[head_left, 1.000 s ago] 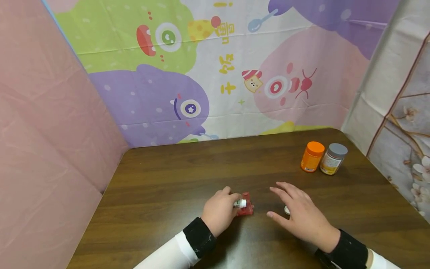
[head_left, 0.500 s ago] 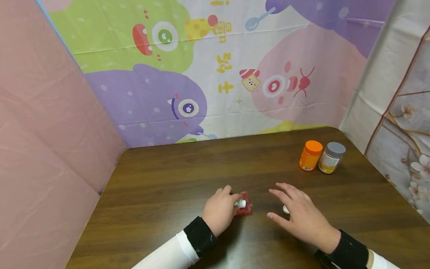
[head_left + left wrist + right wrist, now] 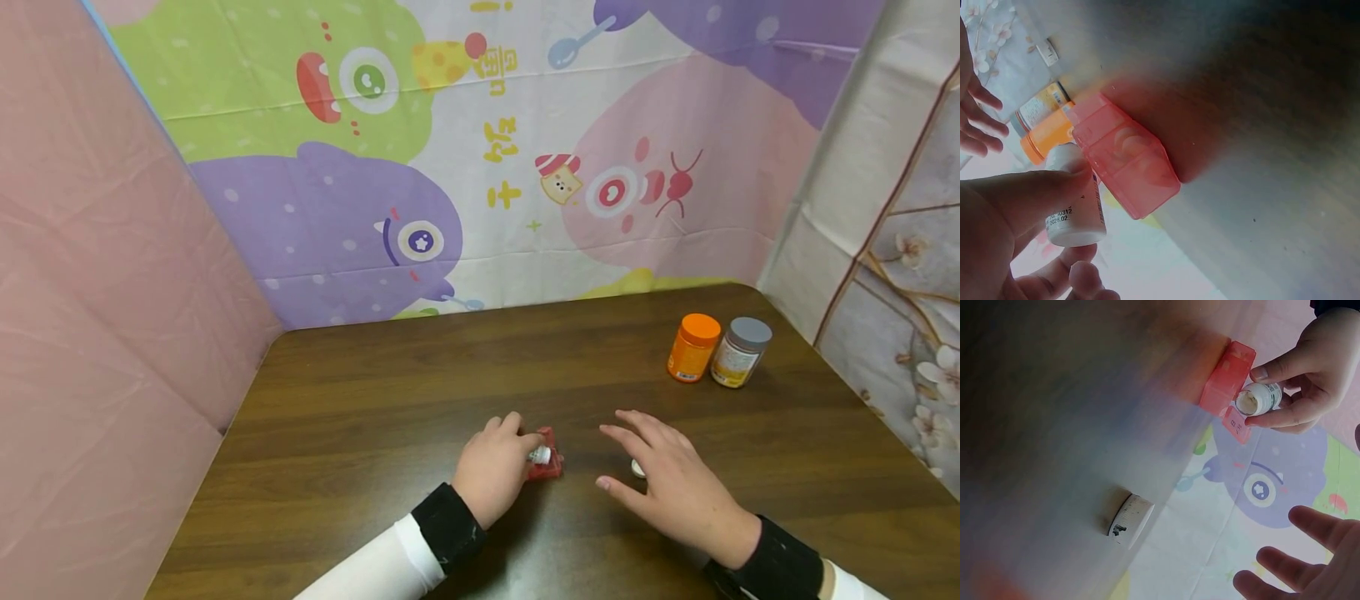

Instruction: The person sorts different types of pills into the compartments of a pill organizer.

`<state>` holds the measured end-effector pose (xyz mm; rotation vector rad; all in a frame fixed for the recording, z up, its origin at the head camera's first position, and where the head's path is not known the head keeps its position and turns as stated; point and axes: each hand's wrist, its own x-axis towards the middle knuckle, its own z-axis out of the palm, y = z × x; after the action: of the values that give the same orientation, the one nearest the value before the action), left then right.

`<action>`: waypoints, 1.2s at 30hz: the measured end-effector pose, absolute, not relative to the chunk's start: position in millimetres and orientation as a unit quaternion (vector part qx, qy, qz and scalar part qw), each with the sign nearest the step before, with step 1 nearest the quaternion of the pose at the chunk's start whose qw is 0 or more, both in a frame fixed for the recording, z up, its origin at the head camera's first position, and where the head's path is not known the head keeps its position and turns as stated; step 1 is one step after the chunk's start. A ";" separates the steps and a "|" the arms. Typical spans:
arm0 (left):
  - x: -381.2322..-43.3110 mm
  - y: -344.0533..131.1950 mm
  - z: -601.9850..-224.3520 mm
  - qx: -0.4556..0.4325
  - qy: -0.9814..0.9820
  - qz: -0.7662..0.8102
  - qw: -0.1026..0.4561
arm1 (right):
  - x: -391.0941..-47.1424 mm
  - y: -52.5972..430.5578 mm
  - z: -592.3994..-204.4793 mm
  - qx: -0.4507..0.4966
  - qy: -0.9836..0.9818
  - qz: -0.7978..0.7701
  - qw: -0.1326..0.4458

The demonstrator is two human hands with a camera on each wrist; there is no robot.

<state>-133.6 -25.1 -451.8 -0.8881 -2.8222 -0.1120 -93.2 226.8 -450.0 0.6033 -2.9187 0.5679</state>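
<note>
My left hand (image 3: 491, 471) grips a small white pill bottle (image 3: 1079, 215), thumb on one side and fingers on the other. The bottle is uncapped and tilted, with its mouth at a translucent red pill box (image 3: 1129, 156). Pale contents show inside the bottle's mouth in the right wrist view. One lid flap (image 3: 1237, 425) of the box stands open, and pale round shapes show through its wall. My right hand (image 3: 671, 483) is held with fingers spread and holds nothing. A white bottle cap (image 3: 1132, 520) lies on the table by it, partly hidden in the head view.
An orange jar (image 3: 693, 348) and a grey-lidded jar (image 3: 741, 352) stand side by side at the table's back right. The brown wooden table (image 3: 390, 383) meets a cartoon-printed cloth (image 3: 517, 250) behind and a pink cloth (image 3: 127, 333) at the left.
My left hand and the bottle have shifted very slightly at the pill box, the bottle's angle changing a little. The right hand stays almost still. The head view has moved slightly.
</note>
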 end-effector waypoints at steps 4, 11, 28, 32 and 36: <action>-134.2 -24.8 -452.0 -0.300 -0.949 -0.031 0.091 | -93.0 227.4 -450.9 0.202 -0.959 0.188 0.058; -133.5 -24.1 -449.9 -0.302 -0.949 -0.012 0.091 | -93.0 228.4 -452.4 0.204 -0.959 0.186 0.056; -132.3 -28.3 -454.3 -0.293 -0.948 -0.025 0.124 | -92.4 228.1 -454.8 0.200 -0.959 0.196 0.047; -128.7 -29.9 -453.0 -0.285 -0.948 -0.046 0.130 | -92.0 227.5 -455.1 0.206 -0.956 0.200 0.051; -121.0 -29.8 -451.9 -0.277 -0.947 -0.083 0.139 | -91.9 227.3 -455.3 0.215 -0.953 0.203 0.062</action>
<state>-121.0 -29.8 -451.9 -0.8016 -2.7374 -0.2405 -91.9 227.3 -455.3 0.6507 -2.8818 0.6147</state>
